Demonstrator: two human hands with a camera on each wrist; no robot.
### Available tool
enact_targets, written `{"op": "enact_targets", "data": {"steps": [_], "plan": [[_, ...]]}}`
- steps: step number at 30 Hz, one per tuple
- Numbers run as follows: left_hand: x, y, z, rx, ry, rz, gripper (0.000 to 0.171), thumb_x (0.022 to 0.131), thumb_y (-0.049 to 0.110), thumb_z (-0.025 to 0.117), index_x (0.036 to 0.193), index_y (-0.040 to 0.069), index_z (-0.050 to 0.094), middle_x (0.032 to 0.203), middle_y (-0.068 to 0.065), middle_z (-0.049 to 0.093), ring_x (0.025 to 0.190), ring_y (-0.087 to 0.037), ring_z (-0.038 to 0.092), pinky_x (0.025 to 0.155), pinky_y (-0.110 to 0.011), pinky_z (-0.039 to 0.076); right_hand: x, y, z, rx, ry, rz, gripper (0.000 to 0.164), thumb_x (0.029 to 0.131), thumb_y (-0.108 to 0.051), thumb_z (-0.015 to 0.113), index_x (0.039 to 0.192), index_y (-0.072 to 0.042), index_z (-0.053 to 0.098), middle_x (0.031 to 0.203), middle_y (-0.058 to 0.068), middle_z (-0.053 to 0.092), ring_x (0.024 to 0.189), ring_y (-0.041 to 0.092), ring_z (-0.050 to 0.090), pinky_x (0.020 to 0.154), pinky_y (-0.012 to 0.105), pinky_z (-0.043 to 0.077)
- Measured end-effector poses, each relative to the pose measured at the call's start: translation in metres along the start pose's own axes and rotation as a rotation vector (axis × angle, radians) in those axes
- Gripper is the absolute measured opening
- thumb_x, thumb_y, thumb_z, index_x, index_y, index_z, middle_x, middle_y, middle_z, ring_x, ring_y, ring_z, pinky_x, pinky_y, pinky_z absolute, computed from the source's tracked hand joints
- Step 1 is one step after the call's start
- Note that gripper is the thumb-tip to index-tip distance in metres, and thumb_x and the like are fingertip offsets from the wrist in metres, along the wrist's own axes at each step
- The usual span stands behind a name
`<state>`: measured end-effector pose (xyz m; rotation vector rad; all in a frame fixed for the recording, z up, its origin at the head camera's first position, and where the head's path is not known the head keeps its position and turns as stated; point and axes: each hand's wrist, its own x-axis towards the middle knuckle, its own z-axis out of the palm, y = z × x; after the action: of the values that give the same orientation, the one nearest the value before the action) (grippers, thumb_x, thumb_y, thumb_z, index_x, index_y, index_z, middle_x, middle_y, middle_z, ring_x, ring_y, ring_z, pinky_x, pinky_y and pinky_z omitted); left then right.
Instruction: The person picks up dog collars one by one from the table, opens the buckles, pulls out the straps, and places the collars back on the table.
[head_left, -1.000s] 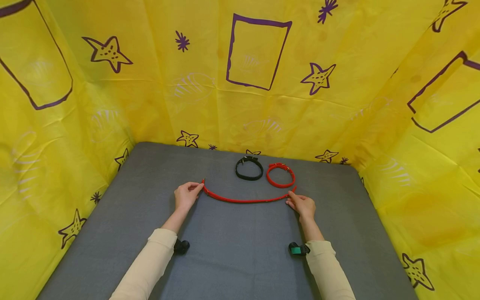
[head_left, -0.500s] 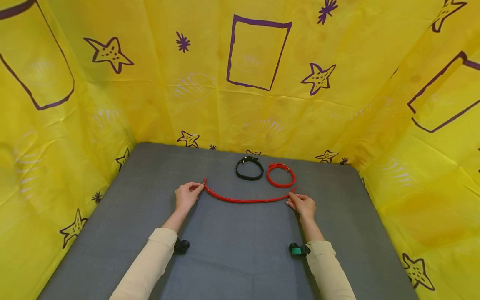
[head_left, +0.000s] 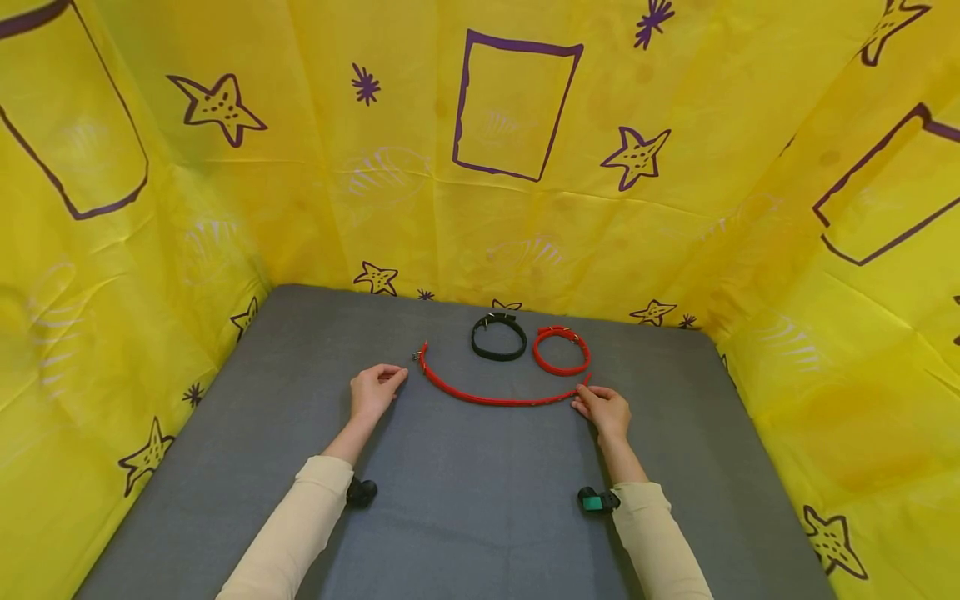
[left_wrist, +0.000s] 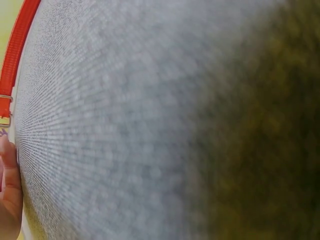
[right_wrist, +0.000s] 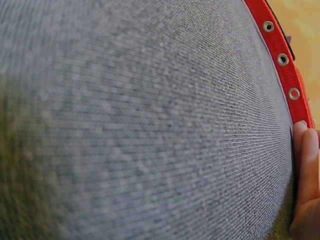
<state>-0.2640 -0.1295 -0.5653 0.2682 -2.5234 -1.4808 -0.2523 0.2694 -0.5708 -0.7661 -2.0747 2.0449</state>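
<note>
A red buckle collar point(head_left: 487, 402) lies unfastened in a shallow curve across the grey cloth. Its metal buckle point(head_left: 417, 356) is at the left end; metal-rimmed holes point(right_wrist: 282, 59) run along the strap in the right wrist view. My right hand point(head_left: 606, 410) pinches the right end between thumb and fingers. Just short of the buckle end, my left hand point(head_left: 372, 392) holds nothing, its fingers loosely bent near the thumb. Behind the strap lie a black collar point(head_left: 498, 356) and a second red collar point(head_left: 561, 369), both fastened into rings.
The grey cloth point(head_left: 480, 508) covers the table. Yellow fabric point(head_left: 300, 200) with purple drawings hangs behind it and along both sides. A black strap-on device point(head_left: 363, 493) sits at the left wrist, another point(head_left: 597, 500) at the right.
The left hand has let go of the collar's buckle end, which has sprung away and lies farther back and to the right. The right hand keeps its pinch in the same place.
</note>
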Motion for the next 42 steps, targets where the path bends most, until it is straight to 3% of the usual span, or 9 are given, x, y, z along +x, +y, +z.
{"op": "enact_targets", "data": {"steps": [17,22,30,42], "plan": [[0.001,0.001,-0.002,-0.009,-0.032,0.003,0.023,0.088,0.024,0.074,0.097,0.003,0.076,0.086,-0.012,0.073,0.063,-0.015,0.068,0.055,-0.02,0.052,-0.007,-0.006,0.005,0.079,-0.005,0.008,0.033,0.09,-0.017,0.071,0.108,0.009,0.059,0.066,0.004,0.067,0.055,0.011,0.067,0.06,0.024,0.057],[0.0,0.006,-0.001,-0.062,-0.053,-0.016,0.024,0.089,0.025,0.072,0.099,0.003,0.075,0.086,-0.012,0.073,0.066,-0.019,0.069,0.058,-0.023,0.055,-0.011,-0.011,0.007,0.128,-0.014,-0.012,0.032,0.094,-0.019,0.066,0.107,0.009,0.057,0.067,0.004,0.067,0.054,0.01,0.066,0.058,0.023,0.056],[-0.001,0.021,0.003,-0.157,-0.145,-0.075,0.029,0.091,0.027,0.071,0.105,0.002,0.074,0.091,-0.014,0.073,0.075,-0.02,0.07,0.063,-0.025,0.056,-0.021,-0.022,0.019,0.149,-0.086,-0.041,0.04,0.095,-0.017,0.065,0.116,0.015,0.055,0.072,0.006,0.068,0.057,0.01,0.066,0.059,0.023,0.057],[-0.004,0.048,0.02,-0.335,-0.269,-0.106,0.027,0.092,0.02,0.069,0.11,0.0,0.071,0.103,-0.02,0.07,0.092,-0.029,0.069,0.078,-0.034,0.057,-0.025,-0.031,0.043,0.104,-0.187,-0.075,0.037,0.096,-0.015,0.062,0.12,0.013,0.058,0.108,0.026,0.065,0.084,0.019,0.069,0.076,0.027,0.057]]}}
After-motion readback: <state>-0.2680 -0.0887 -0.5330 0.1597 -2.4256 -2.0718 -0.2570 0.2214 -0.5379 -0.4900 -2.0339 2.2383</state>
